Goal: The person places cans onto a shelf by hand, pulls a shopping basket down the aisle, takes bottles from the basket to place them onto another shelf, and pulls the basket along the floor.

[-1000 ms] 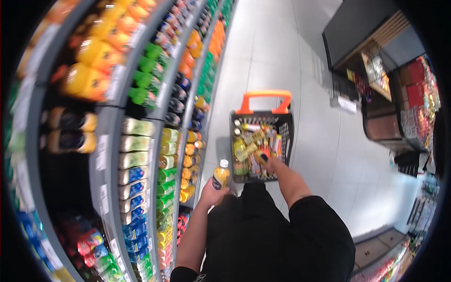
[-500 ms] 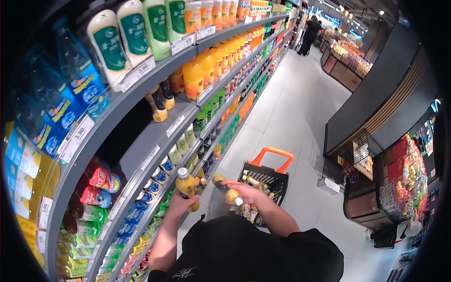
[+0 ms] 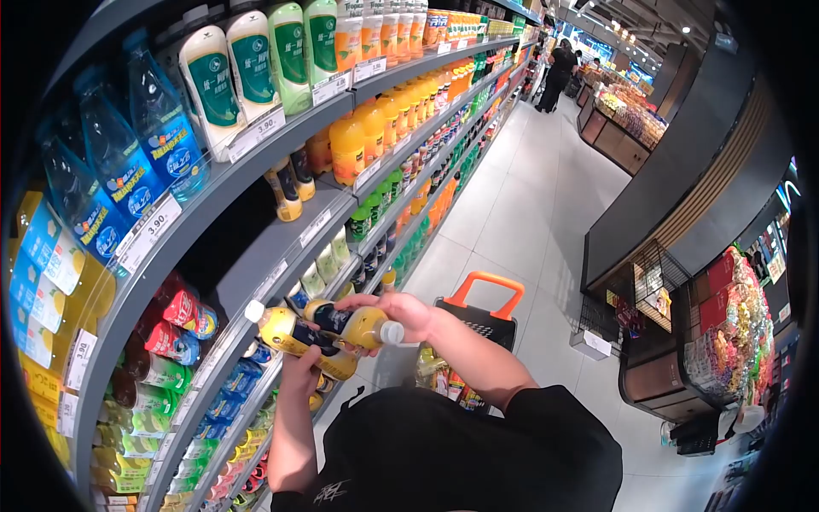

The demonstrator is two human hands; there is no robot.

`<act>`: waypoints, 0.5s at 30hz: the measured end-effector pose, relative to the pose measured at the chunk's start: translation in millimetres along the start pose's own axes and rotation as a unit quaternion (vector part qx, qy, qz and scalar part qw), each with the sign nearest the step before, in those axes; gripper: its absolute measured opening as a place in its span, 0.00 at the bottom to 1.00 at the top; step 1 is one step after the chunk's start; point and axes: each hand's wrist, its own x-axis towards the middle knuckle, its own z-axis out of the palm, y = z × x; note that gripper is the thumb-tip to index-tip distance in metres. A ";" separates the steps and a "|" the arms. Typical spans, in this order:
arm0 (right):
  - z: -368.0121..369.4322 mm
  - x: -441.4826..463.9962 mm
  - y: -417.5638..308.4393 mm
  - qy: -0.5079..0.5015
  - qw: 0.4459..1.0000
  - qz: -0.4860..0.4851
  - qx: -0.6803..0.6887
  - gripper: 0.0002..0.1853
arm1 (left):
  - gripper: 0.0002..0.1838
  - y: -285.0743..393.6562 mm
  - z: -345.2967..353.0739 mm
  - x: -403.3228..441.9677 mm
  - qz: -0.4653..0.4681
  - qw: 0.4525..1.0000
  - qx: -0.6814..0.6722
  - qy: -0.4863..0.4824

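Note:
My left hand [image 3: 300, 375] is wrapped round a yellow drink bottle [image 3: 280, 329] with a white cap and a dark label, its cap pointing up and left. A second yellow bottle [image 3: 365, 328] lies in my right hand [image 3: 401, 314], tilted, with its cap to the right. The two bottles cross close together in front of the shelves; whether they touch is hard to tell. Similar dark-labelled bottles [image 3: 288, 193] stand on the shelf ahead.
A black basket [image 3: 485, 322] with an orange handle [image 3: 503, 280] holds several packages, partly hidden by my right arm. Drink shelves [image 3: 299, 226] run along the left. A wooden display [image 3: 657, 384] is at right. A person [image 3: 560, 73] stands far down the aisle.
Both hands have come together, bringing the two bottles side by side. My right hand has moved left from near the basket with its bottle. The view has shifted slightly.

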 end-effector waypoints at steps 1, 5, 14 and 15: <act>-0.5 -1.9 0.0 0.008 1.000 -0.001 -0.009 0.33 | 0.29 3.1 6.1 0.2 0.006 1.000 -0.013 0.001; 17.4 -5.1 -10.6 0.059 0.954 -0.069 -0.286 0.37 | 0.28 11.4 24.7 1.8 0.019 0.999 -0.043 0.010; 47.5 30.5 -72.7 0.198 0.827 -0.169 -0.499 0.37 | 0.36 27.9 31.8 27.5 0.028 0.999 0.016 0.030; 41.2 39.5 -79.9 0.185 0.786 -0.223 -0.546 0.34 | 0.39 32.6 33.0 33.3 0.061 0.995 0.068 0.051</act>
